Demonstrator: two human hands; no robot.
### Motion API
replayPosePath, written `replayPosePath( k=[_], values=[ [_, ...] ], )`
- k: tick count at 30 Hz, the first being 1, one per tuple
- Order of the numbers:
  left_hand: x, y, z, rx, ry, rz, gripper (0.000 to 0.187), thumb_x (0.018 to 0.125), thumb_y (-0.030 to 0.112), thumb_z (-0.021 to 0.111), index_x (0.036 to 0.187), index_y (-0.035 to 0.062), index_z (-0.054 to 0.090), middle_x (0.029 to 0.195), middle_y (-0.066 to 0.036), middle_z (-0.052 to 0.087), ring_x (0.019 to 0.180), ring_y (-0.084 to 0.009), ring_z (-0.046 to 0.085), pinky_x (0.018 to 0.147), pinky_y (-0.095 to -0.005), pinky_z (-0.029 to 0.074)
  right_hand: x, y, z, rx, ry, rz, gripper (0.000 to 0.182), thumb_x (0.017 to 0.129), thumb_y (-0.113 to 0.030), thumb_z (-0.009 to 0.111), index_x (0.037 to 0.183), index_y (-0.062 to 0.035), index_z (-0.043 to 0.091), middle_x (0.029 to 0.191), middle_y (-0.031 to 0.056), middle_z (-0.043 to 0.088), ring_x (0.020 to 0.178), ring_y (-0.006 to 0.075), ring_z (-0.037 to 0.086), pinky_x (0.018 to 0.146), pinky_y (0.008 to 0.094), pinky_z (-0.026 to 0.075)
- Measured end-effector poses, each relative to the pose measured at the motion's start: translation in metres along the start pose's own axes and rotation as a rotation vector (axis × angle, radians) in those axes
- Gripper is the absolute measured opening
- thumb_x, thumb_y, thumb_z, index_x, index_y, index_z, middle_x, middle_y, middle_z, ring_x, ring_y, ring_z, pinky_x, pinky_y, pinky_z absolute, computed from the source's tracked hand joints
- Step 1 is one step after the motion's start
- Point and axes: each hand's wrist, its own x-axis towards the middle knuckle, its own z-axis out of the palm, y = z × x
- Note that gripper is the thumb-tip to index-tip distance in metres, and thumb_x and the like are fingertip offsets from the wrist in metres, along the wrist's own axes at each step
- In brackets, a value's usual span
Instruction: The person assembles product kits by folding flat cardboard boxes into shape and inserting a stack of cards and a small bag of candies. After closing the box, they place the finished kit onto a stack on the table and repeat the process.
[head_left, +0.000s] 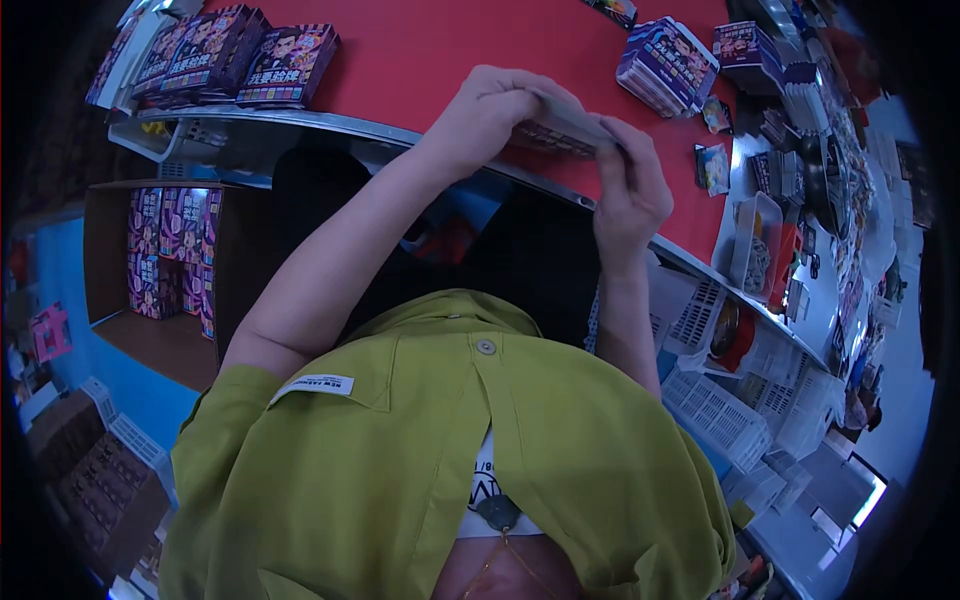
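A thin, flat printed card box (565, 138) spans the gap between my hands, over the front edge of the red-topped table (440, 60). My left hand (500, 108) grips its left end, thumb on the near side and fingers behind. At the other end, my right hand (632, 180) pinches the right corner between thumb and fingers. The box is tilted, its purple-and-white printed side partly in shadow. To the right of my hands, a stack of purple printed card boxes (668, 68) lies on the table.
Filled purple boxes (285, 65) stand in rows at the table's left. A brown carton (150, 345) below holds several more. Small packets (713, 168) lie near the right edge, beside a clear plastic bin (755, 245). White plastic baskets (715, 415) sit lower right.
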Motion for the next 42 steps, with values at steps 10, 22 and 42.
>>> replayPosePath(
  k=[10,22,42],
  values=[
    [0.001,-0.014,-0.02,0.408,0.047,0.32,0.03,0.087,0.02,0.06,0.116,0.0102,0.062,0.105,-0.008,0.065,0.101,-0.0203,0.063,0.084,-0.0315,0.053,0.018,0.018,-0.013,-0.35,-0.072,-0.233,0.022,0.082,-0.006,0.066,0.104,-0.0011,0.066,0.101,0.0116,0.065,0.091,0.0213,0.061,0.081,0.0279,0.049],
    [-0.001,0.006,-0.015,0.717,0.027,0.343,0.022,0.082,0.022,0.068,0.094,0.0045,0.069,0.082,-0.008,0.067,0.073,-0.0217,0.067,0.067,-0.0302,0.055,0.032,-0.01,-0.022,-0.288,-0.283,-0.034,0.02,0.083,-0.013,0.067,0.101,-0.0049,0.069,0.091,0.0071,0.063,0.084,0.0187,0.06,0.071,0.0291,0.047],
    [-0.023,0.024,0.0,-0.29,0.084,-0.808,0.071,0.088,0.053,0.054,0.126,-0.0066,0.045,0.107,-0.023,0.059,0.096,-0.0294,0.063,0.08,-0.0389,0.052,0.006,-0.009,-0.03,-0.448,0.132,-0.312,0.028,0.075,0.003,0.068,0.103,0.0019,0.066,0.095,0.0139,0.066,0.075,0.024,0.062,0.063,0.0304,0.051]
  ],
)
